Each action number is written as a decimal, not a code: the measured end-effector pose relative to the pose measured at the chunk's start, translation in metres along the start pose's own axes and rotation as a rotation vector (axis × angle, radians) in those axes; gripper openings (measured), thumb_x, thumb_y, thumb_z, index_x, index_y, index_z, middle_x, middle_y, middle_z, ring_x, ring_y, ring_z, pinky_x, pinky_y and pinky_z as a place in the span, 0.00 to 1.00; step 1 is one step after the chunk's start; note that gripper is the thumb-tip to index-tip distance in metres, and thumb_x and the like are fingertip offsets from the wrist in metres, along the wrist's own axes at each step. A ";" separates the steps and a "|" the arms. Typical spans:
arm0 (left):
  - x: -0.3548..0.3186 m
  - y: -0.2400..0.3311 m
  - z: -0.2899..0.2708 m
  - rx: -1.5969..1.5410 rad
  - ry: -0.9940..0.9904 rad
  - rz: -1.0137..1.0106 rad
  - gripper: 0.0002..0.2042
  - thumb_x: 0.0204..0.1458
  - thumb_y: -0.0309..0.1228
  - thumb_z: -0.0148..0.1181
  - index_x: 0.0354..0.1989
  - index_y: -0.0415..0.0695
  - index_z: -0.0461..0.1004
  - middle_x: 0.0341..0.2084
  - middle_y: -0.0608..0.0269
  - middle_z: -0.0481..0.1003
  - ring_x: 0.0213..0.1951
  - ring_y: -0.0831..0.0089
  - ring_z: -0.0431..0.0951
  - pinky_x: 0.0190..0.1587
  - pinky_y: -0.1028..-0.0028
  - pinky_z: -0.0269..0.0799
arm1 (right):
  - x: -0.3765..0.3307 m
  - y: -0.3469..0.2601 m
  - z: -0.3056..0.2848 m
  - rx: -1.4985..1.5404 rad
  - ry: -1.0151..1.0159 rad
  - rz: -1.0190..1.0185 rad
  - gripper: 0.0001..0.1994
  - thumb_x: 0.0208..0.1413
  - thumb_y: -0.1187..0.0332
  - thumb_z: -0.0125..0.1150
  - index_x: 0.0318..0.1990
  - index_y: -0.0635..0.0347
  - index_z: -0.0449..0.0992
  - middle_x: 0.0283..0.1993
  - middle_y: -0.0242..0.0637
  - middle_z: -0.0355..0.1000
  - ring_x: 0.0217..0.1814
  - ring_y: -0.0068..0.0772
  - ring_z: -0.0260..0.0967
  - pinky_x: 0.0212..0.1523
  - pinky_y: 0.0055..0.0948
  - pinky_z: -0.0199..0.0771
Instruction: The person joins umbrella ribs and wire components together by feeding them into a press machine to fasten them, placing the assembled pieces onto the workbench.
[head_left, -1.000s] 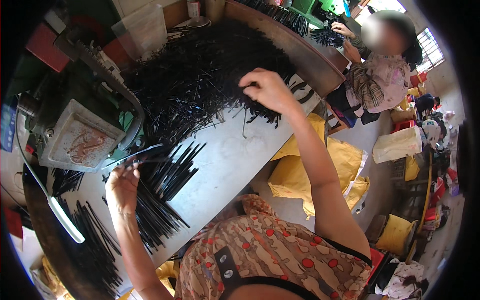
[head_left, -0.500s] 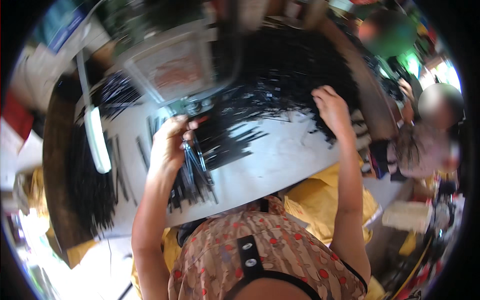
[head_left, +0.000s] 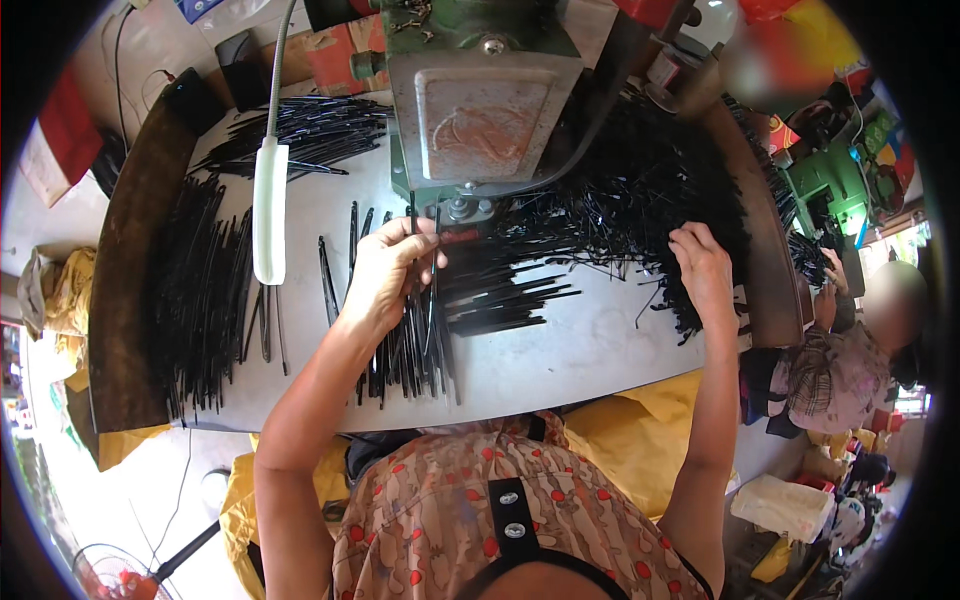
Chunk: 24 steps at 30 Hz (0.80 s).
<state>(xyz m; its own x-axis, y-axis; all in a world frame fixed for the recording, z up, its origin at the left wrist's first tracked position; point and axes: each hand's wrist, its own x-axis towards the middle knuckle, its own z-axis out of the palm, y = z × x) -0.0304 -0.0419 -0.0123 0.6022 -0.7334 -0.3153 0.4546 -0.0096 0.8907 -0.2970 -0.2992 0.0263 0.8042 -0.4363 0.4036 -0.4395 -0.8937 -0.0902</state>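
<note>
The left hand (head_left: 388,270) pinches one thin black stick (head_left: 412,218) with its fingers pressed together and holds it right under the green machine (head_left: 485,100). More black sticks (head_left: 410,345) lie in a bunch under that hand, close to the near edge of the grey table (head_left: 590,350). The right hand (head_left: 703,268) rests on the edge of the big black pile (head_left: 640,200), its fingers a little bent and touching the sticks; I cannot tell if it grips any. Between the two hands the table is bare. A white lamp (head_left: 269,210) hangs to the left. A brown rim (head_left: 125,300) closes the left side, with another row of sticks (head_left: 200,295) beside it.
</note>
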 end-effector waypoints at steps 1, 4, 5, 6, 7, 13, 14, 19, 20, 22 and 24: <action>0.001 -0.001 0.001 0.026 -0.007 0.003 0.04 0.47 0.27 0.55 0.31 0.43 0.71 0.17 0.63 0.73 0.12 0.83 0.64 0.14 0.86 0.55 | 0.003 -0.005 -0.002 -0.050 0.066 -0.036 0.07 0.44 0.75 0.57 0.34 0.60 0.72 0.35 0.38 0.67 0.33 0.42 0.68 0.33 0.32 0.69; 0.000 -0.002 0.003 0.038 -0.019 0.009 0.04 0.47 0.27 0.55 0.32 0.43 0.71 0.17 0.62 0.72 0.12 0.83 0.63 0.14 0.85 0.54 | 0.021 -0.035 -0.011 -0.111 0.176 -0.161 0.08 0.44 0.74 0.57 0.35 0.57 0.72 0.34 0.35 0.69 0.32 0.38 0.69 0.32 0.30 0.70; 0.000 -0.002 0.004 0.019 -0.025 0.011 0.04 0.47 0.27 0.55 0.32 0.43 0.72 0.17 0.62 0.72 0.12 0.83 0.62 0.14 0.84 0.54 | 0.027 -0.047 -0.013 -0.102 0.234 -0.253 0.09 0.44 0.75 0.57 0.35 0.57 0.72 0.34 0.34 0.69 0.32 0.37 0.69 0.32 0.29 0.70; 0.000 -0.002 0.005 0.024 -0.026 0.008 0.04 0.47 0.27 0.55 0.32 0.43 0.72 0.17 0.62 0.72 0.12 0.83 0.62 0.14 0.84 0.54 | 0.033 -0.059 -0.013 -0.106 0.239 -0.315 0.09 0.43 0.75 0.56 0.35 0.56 0.71 0.33 0.33 0.69 0.32 0.34 0.68 0.32 0.29 0.70; -0.001 -0.001 0.006 0.034 -0.017 0.014 0.04 0.47 0.27 0.55 0.31 0.43 0.72 0.17 0.62 0.72 0.12 0.83 0.61 0.14 0.84 0.53 | 0.040 -0.071 -0.011 -0.111 0.251 -0.392 0.09 0.42 0.74 0.57 0.34 0.56 0.71 0.33 0.32 0.68 0.32 0.32 0.68 0.31 0.28 0.70; -0.004 -0.001 0.008 0.036 -0.026 0.042 0.02 0.47 0.27 0.55 0.28 0.43 0.71 0.16 0.63 0.72 0.12 0.83 0.60 0.15 0.84 0.53 | 0.050 -0.128 0.048 0.215 0.129 -0.426 0.08 0.51 0.64 0.55 0.37 0.53 0.70 0.16 0.31 0.67 0.16 0.25 0.67 0.12 0.22 0.62; -0.004 -0.001 0.007 0.029 -0.039 0.057 0.02 0.48 0.27 0.55 0.27 0.43 0.71 0.16 0.63 0.72 0.12 0.83 0.60 0.15 0.84 0.53 | 0.049 -0.138 0.056 0.346 -0.066 -0.270 0.09 0.48 0.67 0.58 0.36 0.58 0.71 0.20 0.37 0.70 0.20 0.36 0.69 0.20 0.28 0.68; -0.005 0.002 0.009 0.024 -0.053 0.019 0.03 0.47 0.26 0.56 0.26 0.41 0.70 0.16 0.63 0.72 0.12 0.83 0.60 0.15 0.85 0.53 | 0.067 -0.155 0.081 1.130 -0.314 0.165 0.11 0.53 0.67 0.53 0.41 0.64 0.72 0.17 0.28 0.64 0.16 0.17 0.58 0.17 0.17 0.59; -0.006 0.004 0.009 0.005 -0.051 0.003 0.03 0.46 0.25 0.56 0.26 0.40 0.69 0.17 0.61 0.72 0.12 0.83 0.61 0.16 0.85 0.54 | 0.071 -0.158 0.078 1.231 -0.421 0.321 0.12 0.53 0.67 0.53 0.40 0.66 0.72 0.17 0.26 0.62 0.16 0.12 0.54 0.16 0.14 0.55; -0.007 0.007 0.009 0.011 -0.053 -0.011 0.03 0.47 0.25 0.56 0.26 0.40 0.69 0.17 0.62 0.72 0.12 0.83 0.60 0.16 0.85 0.54 | 0.074 -0.160 0.081 1.304 -0.437 0.373 0.12 0.53 0.66 0.54 0.38 0.67 0.73 0.17 0.25 0.61 0.16 0.11 0.52 0.15 0.13 0.52; -0.006 0.006 0.007 0.015 -0.052 -0.024 0.03 0.47 0.25 0.56 0.26 0.40 0.69 0.17 0.62 0.72 0.12 0.84 0.60 0.15 0.85 0.54 | 0.076 -0.159 0.083 1.375 -0.456 0.424 0.12 0.53 0.66 0.54 0.36 0.68 0.73 0.17 0.24 0.60 0.16 0.10 0.51 0.15 0.12 0.49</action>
<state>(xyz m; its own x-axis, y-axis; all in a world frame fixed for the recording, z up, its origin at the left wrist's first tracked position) -0.0361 -0.0423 -0.0024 0.5561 -0.7671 -0.3197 0.4585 -0.0377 0.8879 -0.1327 -0.1986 -0.0040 0.8827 -0.4432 -0.1562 -0.1661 0.0167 -0.9860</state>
